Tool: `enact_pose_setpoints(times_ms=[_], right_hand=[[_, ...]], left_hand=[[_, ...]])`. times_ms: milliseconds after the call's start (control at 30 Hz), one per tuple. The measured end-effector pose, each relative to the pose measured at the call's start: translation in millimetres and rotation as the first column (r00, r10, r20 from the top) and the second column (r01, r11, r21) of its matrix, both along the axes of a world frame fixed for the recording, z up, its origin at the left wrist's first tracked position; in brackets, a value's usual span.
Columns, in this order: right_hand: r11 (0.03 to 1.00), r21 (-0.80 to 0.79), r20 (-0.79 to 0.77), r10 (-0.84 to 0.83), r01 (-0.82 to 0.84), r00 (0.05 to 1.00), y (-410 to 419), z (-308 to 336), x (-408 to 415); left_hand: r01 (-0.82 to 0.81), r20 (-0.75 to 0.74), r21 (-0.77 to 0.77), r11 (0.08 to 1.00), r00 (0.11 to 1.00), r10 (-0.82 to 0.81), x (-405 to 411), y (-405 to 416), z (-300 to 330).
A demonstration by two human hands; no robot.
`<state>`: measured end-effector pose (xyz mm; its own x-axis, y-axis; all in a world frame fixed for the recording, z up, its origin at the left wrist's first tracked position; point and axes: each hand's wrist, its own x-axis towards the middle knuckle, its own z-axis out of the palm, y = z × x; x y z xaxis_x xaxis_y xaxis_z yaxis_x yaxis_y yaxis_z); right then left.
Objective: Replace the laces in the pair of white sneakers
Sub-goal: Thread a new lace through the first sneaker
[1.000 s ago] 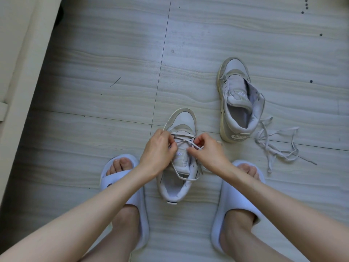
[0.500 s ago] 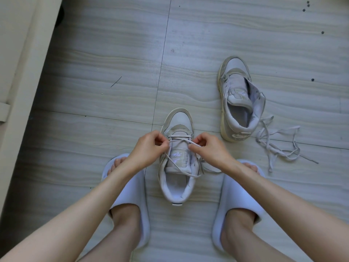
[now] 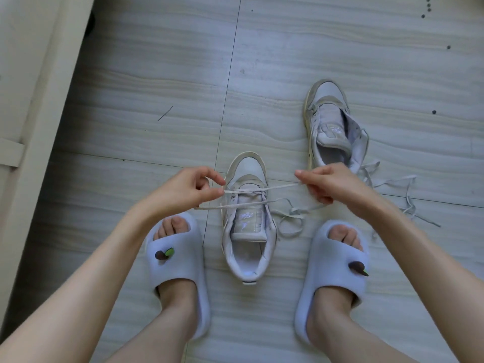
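A pale tiled floor (image 3: 157,74) carried two white slippers (image 3: 178,279) on the person's feet, with the near sneaker (image 3: 248,231) standing upright between them and the far sneaker (image 3: 330,127) lying unlaced beyond the right hand. Each hand pinched one end of the lace (image 3: 277,187) threaded through the near sneaker's lowest eyelets, left hand (image 3: 183,192) and right hand (image 3: 332,184) held apart on either side of it. A second loose lace (image 3: 392,184) lay tangled beside the far sneaker.
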<state>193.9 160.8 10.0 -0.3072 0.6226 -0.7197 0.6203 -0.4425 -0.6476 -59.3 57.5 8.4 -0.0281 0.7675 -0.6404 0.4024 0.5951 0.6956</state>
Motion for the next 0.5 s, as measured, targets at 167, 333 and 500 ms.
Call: enact_pose_setpoints(times_ms=[167, 333, 500], right_hand=[[0.969, 0.103, 0.303, 0.187, -0.227, 0.934, 15, 4, 18], [0.826, 0.244, 0.424, 0.381, -0.509, 0.822, 1, 8, -4], [0.746, 0.398, 0.195, 0.499, -0.533, 0.844, -18, -2, -67]], left_hand=[[-0.097, -0.191, 0.19, 0.977, 0.972, 0.134, -14, 2, 12], [-0.406, 0.091, 0.296, 0.865, 0.913, 0.397, -26, 4, 37], [-0.398, 0.281, 0.316, 0.861, 0.906, 0.316, -14, 8, 53]])
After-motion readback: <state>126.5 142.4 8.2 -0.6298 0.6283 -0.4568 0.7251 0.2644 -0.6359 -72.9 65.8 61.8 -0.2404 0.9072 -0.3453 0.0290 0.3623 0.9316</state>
